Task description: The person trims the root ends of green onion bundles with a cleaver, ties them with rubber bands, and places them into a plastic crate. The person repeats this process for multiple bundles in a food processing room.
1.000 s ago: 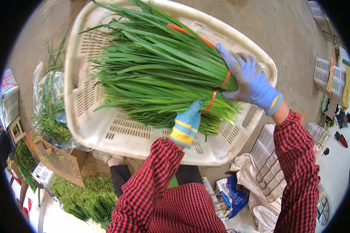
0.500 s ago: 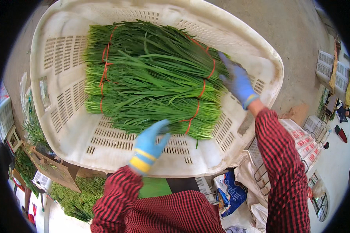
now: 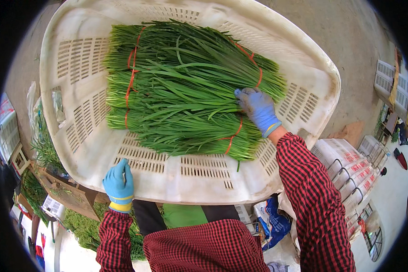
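Observation:
A large white perforated plastic basket (image 3: 77, 59) holds several bundles of long green leafy stalks (image 3: 177, 81), stacked crosswise and tied with red bands. My right hand (image 3: 256, 109), in a soiled blue-purple glove, has its fingers curled onto the bundles at their right part, between two of the bands. My left hand (image 3: 119, 183), in a light blue glove with a yellow cuff, is at the basket's lower-left rim, apart from the stalks; its fingers are curled together, with nothing visible in them.
Behind the basket's lower edge are loose greens (image 3: 81, 217), cardboard (image 3: 59, 181) and a blue-white sack (image 3: 272, 222). White crates with wire handles (image 3: 335, 158) stand at right, more crates (image 3: 390, 81) farther off. Another crate (image 3: 9, 127) and plastic bags lie left.
Both hands have left where they held the bundles: my left moved down-left to the basket's edge, my right shifted lower onto the stack. The bundles now lie settled, with bands showing at both ends.

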Tool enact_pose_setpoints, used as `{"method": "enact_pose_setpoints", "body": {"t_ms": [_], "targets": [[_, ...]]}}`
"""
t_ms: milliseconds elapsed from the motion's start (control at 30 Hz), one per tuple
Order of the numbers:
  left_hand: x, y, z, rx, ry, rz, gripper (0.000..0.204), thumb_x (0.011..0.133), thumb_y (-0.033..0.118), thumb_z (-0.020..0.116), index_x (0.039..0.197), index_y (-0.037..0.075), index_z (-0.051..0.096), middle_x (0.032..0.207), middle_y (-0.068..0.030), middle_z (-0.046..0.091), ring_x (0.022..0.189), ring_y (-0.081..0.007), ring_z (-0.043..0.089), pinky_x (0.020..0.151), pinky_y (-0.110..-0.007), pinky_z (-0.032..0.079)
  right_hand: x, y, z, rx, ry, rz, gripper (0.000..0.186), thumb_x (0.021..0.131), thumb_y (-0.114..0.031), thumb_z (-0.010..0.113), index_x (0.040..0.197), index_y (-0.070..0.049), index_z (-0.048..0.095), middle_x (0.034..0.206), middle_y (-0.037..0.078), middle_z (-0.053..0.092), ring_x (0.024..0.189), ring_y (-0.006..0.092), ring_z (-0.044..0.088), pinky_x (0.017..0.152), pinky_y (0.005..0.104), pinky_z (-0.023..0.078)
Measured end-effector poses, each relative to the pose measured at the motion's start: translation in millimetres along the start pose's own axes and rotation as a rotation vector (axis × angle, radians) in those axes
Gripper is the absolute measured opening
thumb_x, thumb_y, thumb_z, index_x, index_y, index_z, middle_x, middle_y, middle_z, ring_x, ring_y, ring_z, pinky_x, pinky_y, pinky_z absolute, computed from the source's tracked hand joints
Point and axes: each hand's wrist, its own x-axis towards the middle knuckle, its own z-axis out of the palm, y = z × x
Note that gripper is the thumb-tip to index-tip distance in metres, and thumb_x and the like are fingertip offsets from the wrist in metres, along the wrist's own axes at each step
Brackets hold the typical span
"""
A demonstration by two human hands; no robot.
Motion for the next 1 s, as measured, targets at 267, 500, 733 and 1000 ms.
{"method": "enact_pose_setpoints", "body": {"t_ms": [267, 500, 733, 1000], "targets": [[1.2, 0.9, -0.4, 0.032, -0.011, 0.034, 0.025, 0.082, 0.002, 0.069, 0.106, 0.009, 0.065, 0.075, -0.0078, 0.065, 0.067, -0.0276, 0.062, 0.058, -0.039, 0.047, -5.3, -13.8, -5.0, 1.185, 0.281, 0.836, 0.019, 0.097, -0.019, 0.059, 0.106, -0.003, 0.067, 0.083, 0.007, 0.070, 0.072, 0.0185, 0.065, 0.066, 0.0314, 0.053], [2.2, 0.5, -1.8, -0.039, -0.017, 0.012, 0.024, 0.082, 0.001, 0.069, 0.105, 0.008, 0.065, 0.074, -0.0080, 0.065, 0.065, -0.0275, 0.061, 0.057, -0.040, 0.047, -86.3, -210.3, -29.1, 1.462, 0.125, 0.312, 0.028, 0.097, -0.012, 0.054, 0.122, -0.004, 0.061, 0.104, 0.009, 0.070, 0.082, 0.0211, 0.068, 0.076, 0.0327, 0.054], [1.0, -0.9, -1.3, -0.064, 0.022, 0.055, 0.023, 0.082, 0.001, 0.069, 0.103, 0.008, 0.065, 0.075, -0.0073, 0.064, 0.064, -0.0267, 0.061, 0.056, -0.039, 0.047, -162.1, -270.3, -30.3, 0.570, -0.704, -0.393, 0.042, 0.093, -0.021, 0.051, 0.135, -0.018, 0.053, 0.083, 0.012, 0.066, 0.077, 0.0270, 0.068, 0.065, 0.0408, 0.055], [-1.2, -0.2, -1.6, -0.006, -0.001, 0.024, 0.021, 0.083, 0.005, 0.069, 0.103, 0.010, 0.066, 0.078, -0.0070, 0.066, 0.068, -0.0269, 0.063, 0.058, -0.039, 0.047, -30.4, -24.1, -11.3, -0.017, -0.031, 0.211, 0.017, 0.096, -0.021, 0.055, 0.106, -0.014, 0.068, 0.082, 0.014, 0.067, 0.072, 0.0329, 0.066, 0.061, 0.0443, 0.052]]}}
